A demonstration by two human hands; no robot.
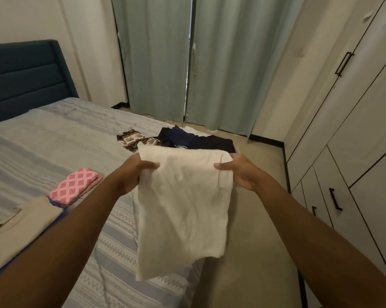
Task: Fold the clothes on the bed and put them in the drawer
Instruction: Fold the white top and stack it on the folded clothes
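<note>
A white garment [183,205] hangs in the air over the bed's right edge, held up by its top edge. My left hand [134,174] grips its left top corner and my right hand [241,172] grips its right top corner. Behind it on the bed [54,143] lie a dark navy garment [198,141] and a brown patterned one [134,140], both unfolded. A folded pink patterned cloth [74,186] lies at the left. A folded cream garment [16,236] lies in the near left corner, on something purple.
A wardrobe with drawers and black handles [335,198] lines the right wall. A strip of beige floor [249,241] runs between it and the bed. Grey-green curtains [187,63] hang at the back. The blue headboard [23,78] stands at the far left.
</note>
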